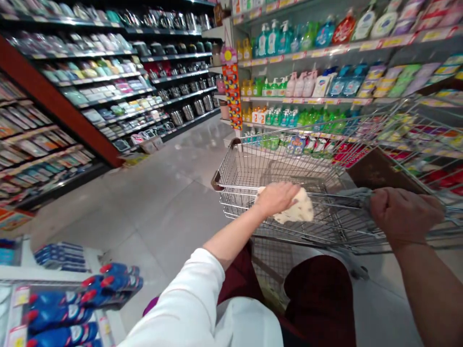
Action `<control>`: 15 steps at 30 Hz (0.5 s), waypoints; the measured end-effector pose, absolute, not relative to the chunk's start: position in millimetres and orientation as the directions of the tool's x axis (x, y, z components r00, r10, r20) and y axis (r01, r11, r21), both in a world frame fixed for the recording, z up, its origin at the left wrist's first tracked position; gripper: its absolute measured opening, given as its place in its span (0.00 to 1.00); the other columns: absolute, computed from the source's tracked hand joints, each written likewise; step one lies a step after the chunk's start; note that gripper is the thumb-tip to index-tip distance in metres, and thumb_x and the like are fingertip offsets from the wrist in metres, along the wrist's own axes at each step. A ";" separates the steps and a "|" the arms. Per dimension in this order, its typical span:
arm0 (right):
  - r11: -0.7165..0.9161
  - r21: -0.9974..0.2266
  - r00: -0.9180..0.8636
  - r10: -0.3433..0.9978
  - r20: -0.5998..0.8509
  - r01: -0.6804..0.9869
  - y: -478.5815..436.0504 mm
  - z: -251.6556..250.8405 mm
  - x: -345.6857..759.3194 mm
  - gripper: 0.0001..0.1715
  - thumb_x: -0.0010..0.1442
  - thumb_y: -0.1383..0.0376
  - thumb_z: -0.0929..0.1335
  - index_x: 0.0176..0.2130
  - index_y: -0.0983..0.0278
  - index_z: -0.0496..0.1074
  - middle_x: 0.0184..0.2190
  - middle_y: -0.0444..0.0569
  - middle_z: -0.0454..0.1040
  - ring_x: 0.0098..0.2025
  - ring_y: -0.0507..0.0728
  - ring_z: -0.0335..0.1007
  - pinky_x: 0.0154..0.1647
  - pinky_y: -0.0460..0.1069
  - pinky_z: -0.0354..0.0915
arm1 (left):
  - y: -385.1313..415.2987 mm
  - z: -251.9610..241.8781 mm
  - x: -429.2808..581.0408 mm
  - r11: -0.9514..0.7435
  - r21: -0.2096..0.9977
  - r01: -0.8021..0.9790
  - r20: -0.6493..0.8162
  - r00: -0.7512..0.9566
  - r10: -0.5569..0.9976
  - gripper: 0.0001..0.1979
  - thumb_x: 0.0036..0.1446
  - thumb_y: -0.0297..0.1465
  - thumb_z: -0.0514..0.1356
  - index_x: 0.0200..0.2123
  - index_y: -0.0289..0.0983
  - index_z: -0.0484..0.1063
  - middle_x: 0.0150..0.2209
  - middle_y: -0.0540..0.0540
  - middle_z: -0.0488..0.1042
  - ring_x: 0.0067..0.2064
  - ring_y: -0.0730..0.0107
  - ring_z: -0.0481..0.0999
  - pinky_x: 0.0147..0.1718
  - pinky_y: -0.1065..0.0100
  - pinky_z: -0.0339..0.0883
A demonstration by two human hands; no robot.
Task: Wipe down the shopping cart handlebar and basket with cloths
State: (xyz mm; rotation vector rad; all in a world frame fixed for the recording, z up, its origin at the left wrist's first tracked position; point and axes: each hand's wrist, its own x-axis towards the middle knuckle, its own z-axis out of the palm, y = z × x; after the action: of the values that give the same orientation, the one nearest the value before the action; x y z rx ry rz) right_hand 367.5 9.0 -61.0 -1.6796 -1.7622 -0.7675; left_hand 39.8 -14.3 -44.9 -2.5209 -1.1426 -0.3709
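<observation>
Flr (170, 202): grey tile, joints visible; supports wire cart (325, 197). RH shelf unit (307, 101), multi-tier: pump btls (273, 38) in rows, pouches (390, 82) adj. Rear LH shelf unit (188, 76): metal vessels (177, 118), several tiers. Near LH display stand (47, 273): blue btls w/ red caps (63, 315), plus blue pkgs (63, 255); contents illegible.

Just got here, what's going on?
The person's left hand is on a cream, dark-spotted cloth over the metal rail of a silver wire shopping cart. Their right hand grips the rail farther right, beside what looks like grey cloth. Colourful plastic pump bottles stand beyond.
</observation>
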 end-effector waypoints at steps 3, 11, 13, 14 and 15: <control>0.027 0.051 -0.057 0.663 0.747 0.998 1.7 -54.8 360.7 0.15 0.56 0.61 0.61 0.20 0.60 0.64 0.19 0.53 0.71 0.24 0.56 0.63 0.31 0.53 0.47 | -15.4 -52.0 -25.5 -0.545 -0.190 0.817 0.360 0.574 0.736 0.21 0.67 0.44 0.49 0.50 0.35 0.68 0.41 0.40 0.74 0.43 0.60 0.72 0.37 0.63 0.61; 0.038 0.198 -0.189 0.517 0.835 0.979 -10.4 -43.5 345.0 0.14 0.57 0.64 0.62 0.22 0.63 0.66 0.18 0.47 0.70 0.23 0.53 0.61 0.31 0.51 0.48 | -17.8 -68.6 -116.0 -0.224 -0.102 0.969 0.535 0.243 0.809 0.28 0.65 0.52 0.44 0.31 0.37 0.70 0.30 0.41 0.73 0.34 0.59 0.70 0.35 0.60 0.55; 0.013 0.233 -0.209 0.487 0.848 0.972 -10.9 -41.8 342.4 0.14 0.57 0.65 0.62 0.21 0.63 0.65 0.17 0.46 0.69 0.22 0.53 0.60 0.29 0.50 0.48 | -18.1 -69.0 -84.3 -0.188 -0.036 0.981 0.598 0.172 0.783 0.27 0.65 0.51 0.44 0.29 0.38 0.69 0.28 0.42 0.72 0.33 0.60 0.70 0.35 0.59 0.54; 0.002 0.242 -0.214 0.477 0.853 0.970 -10.6 -41.4 341.9 0.14 0.57 0.65 0.62 0.21 0.63 0.64 0.17 0.46 0.69 0.21 0.52 0.60 0.29 0.50 0.48 | -18.6 -68.7 -61.6 -0.201 -0.006 0.980 0.624 0.161 0.765 0.27 0.65 0.51 0.45 0.29 0.38 0.69 0.27 0.43 0.72 0.33 0.60 0.69 0.36 0.59 0.54; -0.003 0.247 -0.217 0.470 0.856 0.969 -9.9 -41.6 342.2 0.14 0.57 0.66 0.62 0.20 0.63 0.64 0.16 0.46 0.69 0.21 0.52 0.60 0.28 0.50 0.48 | -19.2 -68.0 -36.3 -0.232 0.017 0.973 0.643 0.167 0.748 0.26 0.64 0.51 0.46 0.29 0.38 0.69 0.28 0.43 0.72 0.34 0.61 0.69 0.37 0.59 0.54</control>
State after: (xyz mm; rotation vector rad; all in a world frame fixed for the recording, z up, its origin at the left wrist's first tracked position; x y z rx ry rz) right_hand 342.2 -9.9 -41.6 -1.4889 -1.7269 -1.1695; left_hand -36.3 -19.2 -68.0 -2.0504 -1.6294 -0.7623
